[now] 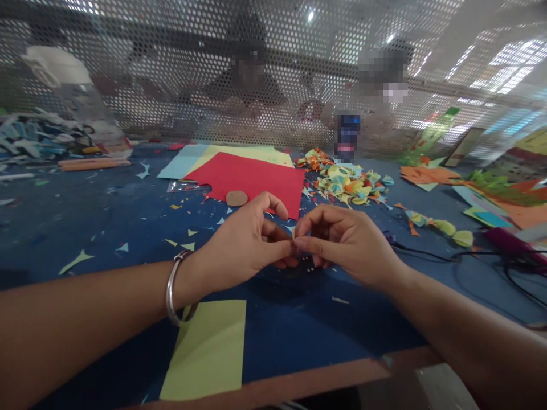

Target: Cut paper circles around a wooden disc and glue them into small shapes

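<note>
My left hand (pixel 245 242) and my right hand (pixel 342 242) meet fingertip to fingertip above the blue table (pixel 85 228). Both are closed in a pinch on something tiny between them, too small to make out. A metal bangle (pixel 173 287) sits on my left wrist. A pale yellow paper sheet (pixel 207 350) lies under my left forearm by the table's front edge. A red paper sheet (pixel 256 176) lies just beyond my hands, with a small round brown disc (pixel 236 198) beside it.
A heap of folded coloured paper pieces (pixel 346 182) sits behind my right hand. Black cables (pixel 470 259) and a purple tool (pixel 513 242) lie at the right. Paper scraps dot the table. A perforated screen (pixel 171 85) stands at the back, with people behind it.
</note>
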`<state>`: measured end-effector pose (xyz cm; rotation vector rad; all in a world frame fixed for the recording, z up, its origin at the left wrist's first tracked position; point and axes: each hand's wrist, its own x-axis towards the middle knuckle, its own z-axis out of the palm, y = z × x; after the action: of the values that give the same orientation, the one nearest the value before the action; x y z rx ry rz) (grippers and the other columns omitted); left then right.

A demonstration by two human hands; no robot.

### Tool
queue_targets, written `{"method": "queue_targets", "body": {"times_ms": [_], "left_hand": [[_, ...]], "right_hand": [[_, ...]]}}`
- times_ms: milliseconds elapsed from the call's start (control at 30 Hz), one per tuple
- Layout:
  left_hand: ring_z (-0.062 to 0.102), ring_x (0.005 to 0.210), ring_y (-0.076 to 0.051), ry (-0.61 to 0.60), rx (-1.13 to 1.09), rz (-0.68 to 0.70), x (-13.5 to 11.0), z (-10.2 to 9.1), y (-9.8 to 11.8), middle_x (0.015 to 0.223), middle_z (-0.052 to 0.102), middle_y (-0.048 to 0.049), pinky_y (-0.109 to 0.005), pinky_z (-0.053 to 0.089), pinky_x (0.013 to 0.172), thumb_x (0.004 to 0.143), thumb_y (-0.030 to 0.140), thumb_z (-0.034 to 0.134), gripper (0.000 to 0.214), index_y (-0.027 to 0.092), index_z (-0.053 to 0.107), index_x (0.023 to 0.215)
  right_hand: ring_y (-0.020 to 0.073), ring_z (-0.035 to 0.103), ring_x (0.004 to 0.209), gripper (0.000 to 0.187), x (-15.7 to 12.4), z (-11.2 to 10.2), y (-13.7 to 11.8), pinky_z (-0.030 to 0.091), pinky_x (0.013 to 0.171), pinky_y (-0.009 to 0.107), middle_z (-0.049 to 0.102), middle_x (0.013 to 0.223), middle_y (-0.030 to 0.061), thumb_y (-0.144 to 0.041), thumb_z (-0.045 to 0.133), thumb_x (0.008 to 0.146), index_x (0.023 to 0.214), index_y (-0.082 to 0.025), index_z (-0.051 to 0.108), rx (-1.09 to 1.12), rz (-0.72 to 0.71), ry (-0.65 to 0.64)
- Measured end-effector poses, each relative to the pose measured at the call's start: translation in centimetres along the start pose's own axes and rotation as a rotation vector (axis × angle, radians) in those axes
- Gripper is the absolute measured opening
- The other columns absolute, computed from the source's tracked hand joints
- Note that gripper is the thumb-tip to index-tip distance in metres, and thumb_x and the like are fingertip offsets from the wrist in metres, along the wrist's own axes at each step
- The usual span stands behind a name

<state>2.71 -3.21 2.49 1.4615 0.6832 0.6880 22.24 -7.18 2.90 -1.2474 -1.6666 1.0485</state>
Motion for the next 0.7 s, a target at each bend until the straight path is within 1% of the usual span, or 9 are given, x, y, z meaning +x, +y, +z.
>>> {"method": "queue_targets", "body": {"times_ms": [200,367,500,700], "left_hand": [[0.072,0.063,-0.017,-0.036,0.096,0.012,-0.18,-0.03,-0.17,0.066,0.07,0.0026,-0.026,0.054,0.061,0.08,0.021,0.074,0.041,0.024,0.04,0.101],[0.072,0.065,-0.017,-0.043,0.108,0.01,-0.21,0.14,-0.19,0.068,0.07,0.0021,-0.026,0.054,0.063,0.079,0.019,0.072,0.041,0.024,0.04,0.104],[0.072,0.07,-0.018,-0.019,0.09,0.009,-0.29,0.26,-0.11,0.071,0.071,0.0015,-0.027,0.053,0.063,0.081,0.021,0.07,0.041,0.025,0.039,0.107],[0.071,0.072,-0.018,-0.024,0.1,0.056,-0.3,0.24,-0.55,0.076,0.072,0.0009,-0.027,0.051,0.063,0.079,0.023,0.076,0.047,0.026,0.039,0.107]], "right_hand": [[0.0067,0.056,0.046,0.026,0.0,0.04,0.05,0.047,0.045,0.017,0.061,0.062,-0.0043,-0.035,0.081,0.076,0.085,-0.017,0.065,0.008,-0.003,-0.024],[0.0062,0.055,0.046,0.025,-0.01,0.01,0.24,0.045,0.044,0.017,0.06,0.061,-0.0051,-0.033,0.081,0.076,0.085,-0.016,0.065,0.024,-0.025,-0.033],[0.0061,0.054,0.045,0.024,0.0,-0.01,0.12,0.044,0.042,0.016,0.06,0.059,-0.0056,-0.032,0.082,0.076,0.083,-0.016,0.065,0.03,-0.016,-0.003],[0.0053,0.052,0.045,0.027,-0.02,0.08,-0.13,0.043,0.041,0.016,0.062,0.062,-0.0048,-0.032,0.084,0.073,0.083,-0.017,0.064,0.054,-0.002,0.054]]}}
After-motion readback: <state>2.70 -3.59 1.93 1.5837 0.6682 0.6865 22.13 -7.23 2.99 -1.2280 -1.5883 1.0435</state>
